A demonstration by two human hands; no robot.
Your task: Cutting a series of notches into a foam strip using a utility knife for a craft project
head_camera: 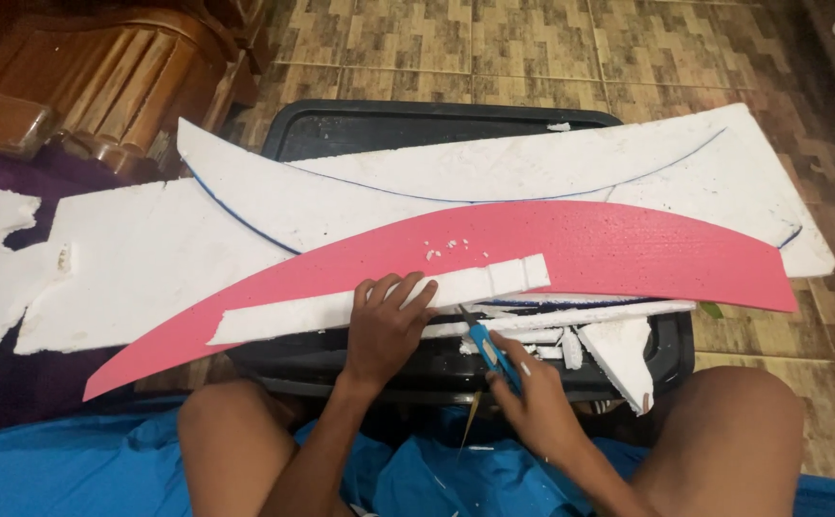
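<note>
We press our left hand (386, 321), fingers spread flat, on a white foam strip (379, 303) lying across the curved pink foam sheet (570, 254), while our right hand (532, 402) is clamped around a blue-handled cutter (486, 347) just beside the strip's lower edge.

The pink curved sheet (570, 254) is looking matt and finely grained; the white foam strip (379, 299) is showing rough, crumbly edges; the black plastic tub (436, 123) is gleaming faintly.
</note>
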